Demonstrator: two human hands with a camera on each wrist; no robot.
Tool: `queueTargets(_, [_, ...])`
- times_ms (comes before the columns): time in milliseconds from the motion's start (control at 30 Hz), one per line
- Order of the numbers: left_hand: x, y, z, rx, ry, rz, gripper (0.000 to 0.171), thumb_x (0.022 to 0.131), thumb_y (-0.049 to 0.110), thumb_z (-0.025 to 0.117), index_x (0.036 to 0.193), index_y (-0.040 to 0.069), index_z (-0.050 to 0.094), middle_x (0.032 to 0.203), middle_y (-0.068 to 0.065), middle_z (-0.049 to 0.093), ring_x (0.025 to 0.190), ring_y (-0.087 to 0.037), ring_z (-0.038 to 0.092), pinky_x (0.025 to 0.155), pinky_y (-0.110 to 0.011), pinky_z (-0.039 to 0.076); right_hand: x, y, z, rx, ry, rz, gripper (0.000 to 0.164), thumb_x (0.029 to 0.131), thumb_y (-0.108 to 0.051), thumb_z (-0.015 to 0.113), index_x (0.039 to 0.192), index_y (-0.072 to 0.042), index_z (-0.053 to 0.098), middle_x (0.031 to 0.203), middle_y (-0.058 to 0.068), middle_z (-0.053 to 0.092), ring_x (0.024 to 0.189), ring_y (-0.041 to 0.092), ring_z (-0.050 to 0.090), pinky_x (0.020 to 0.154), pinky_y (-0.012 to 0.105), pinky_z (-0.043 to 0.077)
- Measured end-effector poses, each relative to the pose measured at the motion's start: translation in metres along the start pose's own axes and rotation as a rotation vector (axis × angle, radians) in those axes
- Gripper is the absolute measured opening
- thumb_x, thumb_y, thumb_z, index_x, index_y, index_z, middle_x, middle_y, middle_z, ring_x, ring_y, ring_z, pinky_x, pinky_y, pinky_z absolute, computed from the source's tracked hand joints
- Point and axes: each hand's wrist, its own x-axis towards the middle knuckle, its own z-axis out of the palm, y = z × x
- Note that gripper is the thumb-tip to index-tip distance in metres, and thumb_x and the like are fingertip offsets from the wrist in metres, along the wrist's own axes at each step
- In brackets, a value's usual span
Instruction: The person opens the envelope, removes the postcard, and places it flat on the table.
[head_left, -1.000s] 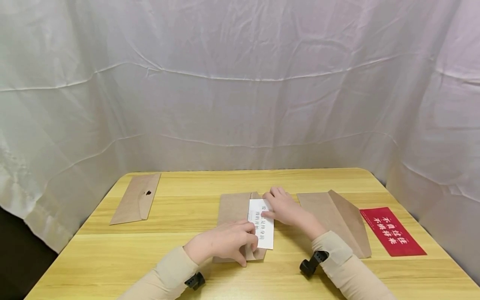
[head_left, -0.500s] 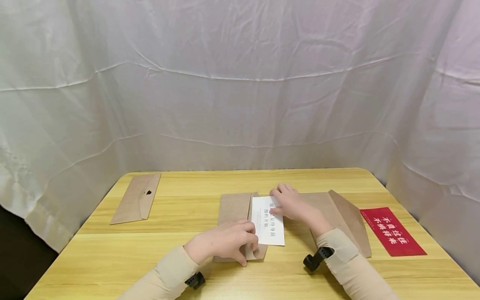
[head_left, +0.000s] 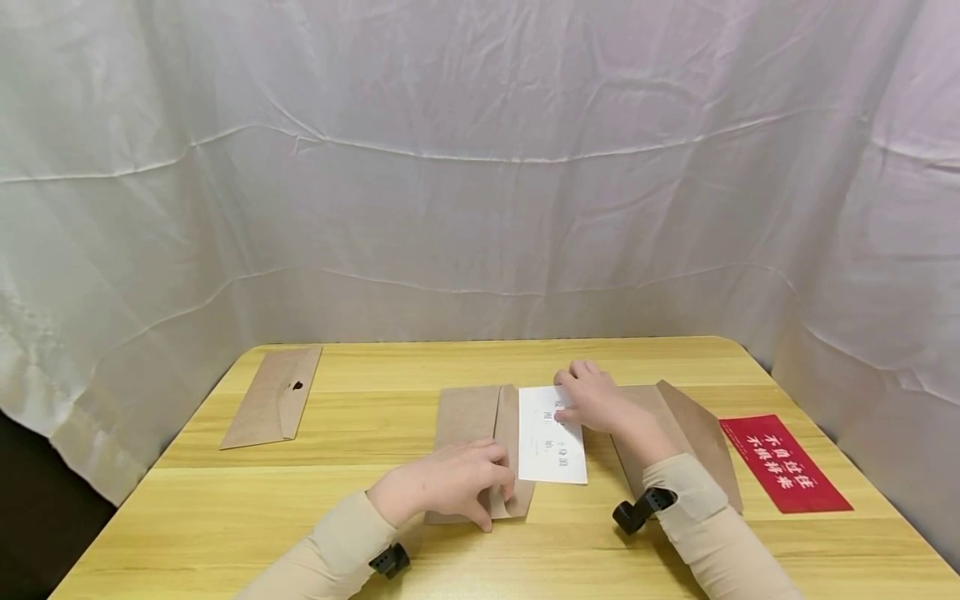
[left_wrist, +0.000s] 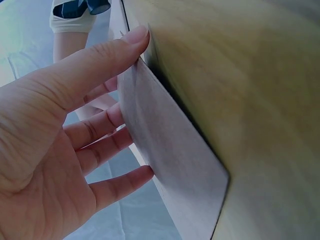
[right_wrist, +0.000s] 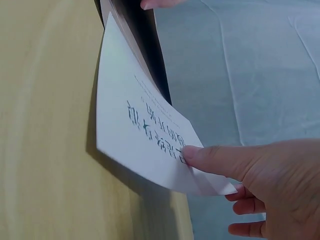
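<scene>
Near the middle of the table lies a brown paper envelope (head_left: 457, 417), its flap side up. My left hand (head_left: 450, 479) grips its near part, thumb at the near edge and fingers bent over the paper. In the left wrist view, the thumb and fingertips touch the envelope (left_wrist: 170, 135) along its edge. My right hand (head_left: 596, 400) pinches the far right corner of a white card (head_left: 551, 454) printed with dark characters. The right wrist view has the card (right_wrist: 135, 105) bowed and lifted off the table, with the thumb on its printed face. Its left edge lies beside the envelope's opening.
Under and beside my right forearm lies a second brown envelope (head_left: 701, 442) with its flap spread. A red card (head_left: 787, 462) with white characters is at the far right. A closed envelope (head_left: 273, 396) with a dark seal lies at the left of the wooden table (head_left: 180, 517).
The right hand has moved right and slightly away, drawing the white card off the envelope. More of the envelope's flap side shows. The left hand has stayed in place.
</scene>
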Motion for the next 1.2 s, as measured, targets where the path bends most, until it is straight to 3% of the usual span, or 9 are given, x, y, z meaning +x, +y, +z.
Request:
queueTargets(233, [0.0, 0.0, 0.0, -0.001, -0.002, -0.002, 0.033, 0.069, 0.044, 0.083, 0.093, 0.029, 0.066, 0.096, 0.015, 0.051, 0.091, -0.001, 0.043, 0.076, -0.012, 0.038, -0.001, 0.007, -0.001, -0.049, 0.013, 0.012, 0.047, 0.08, -0.033, 0.079, 0.115, -0.007, 0.06, 0.101, 0.008, 0.05, 0.096, 0.026, 0.044, 0.08, 0.043, 0.043])
queueTargets(633, [-0.001, 0.0, 0.0, 0.022, 0.003, -0.008, 0.034, 0.069, 0.045, 0.083, 0.094, 0.03, 0.066, 0.095, 0.016, 0.049, 0.092, -0.001, 0.044, 0.074, -0.013, 0.036, -0.002, 0.019, -0.005, -0.041, -0.006, 0.058, 0.047, 0.08, -0.03, 0.08, 0.116, -0.007, 0.059, 0.104, 0.01, 0.051, 0.099, 0.028, 0.043, 0.085, 0.048, 0.042])
queueTargets(1200, [-0.002, -0.003, -0.002, -0.057, -0.03, -0.037, 0.033, 0.071, 0.04, 0.083, 0.096, 0.026, 0.067, 0.097, 0.013, 0.052, 0.09, -0.002, 0.042, 0.078, -0.013, 0.039, -0.004, 0.022, -0.003, -0.043, -0.074, 0.086, 0.053, 0.077, -0.033, 0.081, 0.119, -0.009, 0.061, 0.108, 0.011, 0.053, 0.102, 0.029, 0.043, 0.09, 0.049, 0.042])
